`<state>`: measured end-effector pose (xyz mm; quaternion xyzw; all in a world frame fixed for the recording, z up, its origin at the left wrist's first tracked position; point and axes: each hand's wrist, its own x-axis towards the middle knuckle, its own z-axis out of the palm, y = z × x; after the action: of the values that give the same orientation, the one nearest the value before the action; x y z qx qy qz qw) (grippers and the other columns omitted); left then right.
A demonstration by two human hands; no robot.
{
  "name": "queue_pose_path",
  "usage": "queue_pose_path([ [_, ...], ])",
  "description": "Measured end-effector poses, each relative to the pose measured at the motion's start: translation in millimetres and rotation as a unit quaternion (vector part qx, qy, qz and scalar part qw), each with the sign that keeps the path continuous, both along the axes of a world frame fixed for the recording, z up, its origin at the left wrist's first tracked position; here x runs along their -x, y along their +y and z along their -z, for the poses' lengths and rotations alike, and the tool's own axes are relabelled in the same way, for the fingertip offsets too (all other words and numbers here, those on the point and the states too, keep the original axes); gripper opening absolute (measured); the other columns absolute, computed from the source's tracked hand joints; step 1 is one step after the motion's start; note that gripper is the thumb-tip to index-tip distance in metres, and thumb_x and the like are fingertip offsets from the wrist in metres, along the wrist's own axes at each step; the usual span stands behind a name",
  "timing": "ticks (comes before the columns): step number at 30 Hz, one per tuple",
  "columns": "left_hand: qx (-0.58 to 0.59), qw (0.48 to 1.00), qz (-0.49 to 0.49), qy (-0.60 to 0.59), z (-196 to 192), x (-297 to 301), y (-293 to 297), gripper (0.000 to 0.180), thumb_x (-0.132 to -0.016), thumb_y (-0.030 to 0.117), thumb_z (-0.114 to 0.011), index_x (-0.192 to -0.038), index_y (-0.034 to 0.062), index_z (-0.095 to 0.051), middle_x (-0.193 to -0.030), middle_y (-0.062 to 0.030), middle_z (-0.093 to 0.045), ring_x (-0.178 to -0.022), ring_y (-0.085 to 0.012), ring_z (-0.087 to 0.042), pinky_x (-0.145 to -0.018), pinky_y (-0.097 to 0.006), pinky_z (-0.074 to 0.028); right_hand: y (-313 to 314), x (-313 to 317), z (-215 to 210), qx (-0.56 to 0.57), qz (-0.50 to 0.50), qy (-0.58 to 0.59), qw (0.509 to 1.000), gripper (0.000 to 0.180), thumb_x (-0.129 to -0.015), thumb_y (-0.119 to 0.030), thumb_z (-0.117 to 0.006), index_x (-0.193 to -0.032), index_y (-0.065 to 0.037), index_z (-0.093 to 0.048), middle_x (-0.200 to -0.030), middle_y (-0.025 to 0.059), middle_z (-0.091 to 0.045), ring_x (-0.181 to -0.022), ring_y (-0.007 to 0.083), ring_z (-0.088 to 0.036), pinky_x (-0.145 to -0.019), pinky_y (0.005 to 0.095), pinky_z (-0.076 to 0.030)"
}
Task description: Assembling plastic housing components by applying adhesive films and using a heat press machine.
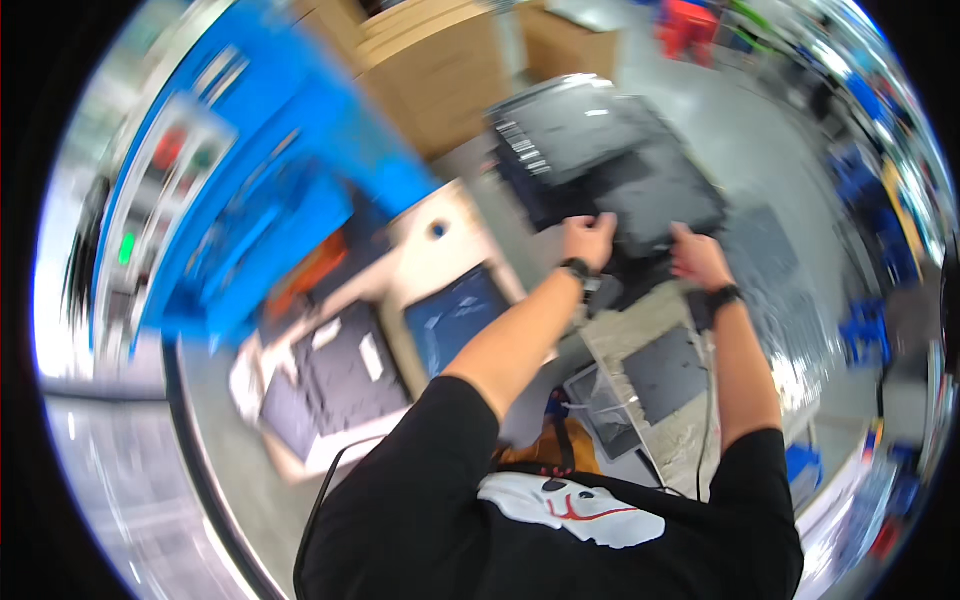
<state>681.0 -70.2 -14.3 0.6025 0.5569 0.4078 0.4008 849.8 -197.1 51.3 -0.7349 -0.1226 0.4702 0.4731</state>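
Note:
A stack of dark, thin panels or trays (pixel 570 130) stands ahead of me, its upper pieces glossy. On its near side lies a black flat panel (pixel 665 195) with a dull, smudged surface. My left hand (pixel 590 243) is closed at this panel's near left corner. My right hand (pixel 702 260) pinches its near right edge, thumb on top and the other fingers hidden below. Both arms stretch forward, a dark band on each wrist. Motion blurs the picture, so the panel's exact kind does not show.
On the left stands a blue machine (pixel 270 150) with a control panel (pixel 165 190). A pale worktop (pixel 450 235) holds a dark blue panel (pixel 455 315) and black pieces (pixel 350 365). Nearer me, a dark square sheet (pixel 665 372) rests on a grey surface. Cardboard boxes (pixel 440 90) stand behind.

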Motion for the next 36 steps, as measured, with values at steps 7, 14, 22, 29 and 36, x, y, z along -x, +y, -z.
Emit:
queue_pose_path([
  [7,0.188,0.919,0.310,-0.154,-53.7,230.6,-93.2,0.020,-0.096,0.023,-0.059,-0.098,0.0033,-0.060,-0.078,0.0003,-0.059,-0.073,-0.0069,-0.053,-0.067,-0.025,-0.048,-56.6,65.3,-3.8,-0.073,-0.069,-0.181,0.978,0.045,-0.097,-0.033,-0.058,-0.060,-0.011,-0.044,-0.052,-0.0044,-0.038,-0.044,0.0049,-0.038,-0.041,0.0241,-0.031],
  [14,0.140,0.984,-0.109,0.000,-43.8,552.5,-125.8,0.018,-0.096,0.018,-0.058,-0.099,0.0011,-0.064,-0.084,-0.0032,-0.063,-0.078,-0.0124,-0.059,-0.073,-0.028,-0.049,-18.2,236.4,-6.3,-0.131,-0.285,-0.192,0.930,0.033,-0.097,-0.024,-0.057,-0.070,-0.006,-0.053,-0.058,-0.0033,-0.045,-0.051,0.0047,-0.045,-0.048,0.0230,-0.038],
  [22,0.140,0.826,-0.481,0.258,69.0,876.1,-104.4,0.060,-0.083,0.028,-0.070,-0.128,-0.0044,-0.048,-0.121,-0.0255,-0.057,-0.113,-0.0367,-0.057,-0.096,-0.043,-0.046,41.5,565.8,-10.8,-0.156,-0.566,-0.081,0.806,0.017,-0.091,-0.015,-0.064,-0.084,-0.001,-0.061,-0.067,-0.0013,-0.055,-0.062,0.0048,-0.047,-0.055,0.0242,-0.040],
  [29,0.303,0.905,-0.300,0.018,75.0,940.7,-73.3,0.046,-0.081,0.015,-0.074,-0.119,-0.0031,-0.056,-0.088,-0.0099,-0.069,-0.078,-0.0197,-0.066,-0.073,-0.031,-0.052,47.5,729.9,-7.7,-0.104,-0.643,-0.020,0.759,0.016,-0.093,-0.015,-0.062,-0.086,0.000,-0.061,-0.070,-0.0020,-0.056,-0.064,0.0038,-0.047,-0.057,0.0226,-0.040],
  [36,0.261,0.856,-0.305,-0.325,41.3,964.9,-118.5,0.014,-0.092,0.005,-0.061,-0.105,0.0034,-0.058,-0.088,-0.0083,-0.068,-0.076,-0.0166,-0.066,-0.068,-0.030,-0.053,69.6,766.0,25.5,-0.098,-0.626,-0.029,0.773,0.015,-0.093,-0.015,-0.062,-0.087,0.000,-0.062,-0.071,-0.0028,-0.057,-0.063,0.0044,-0.048,-0.057,0.0221,-0.041],
])
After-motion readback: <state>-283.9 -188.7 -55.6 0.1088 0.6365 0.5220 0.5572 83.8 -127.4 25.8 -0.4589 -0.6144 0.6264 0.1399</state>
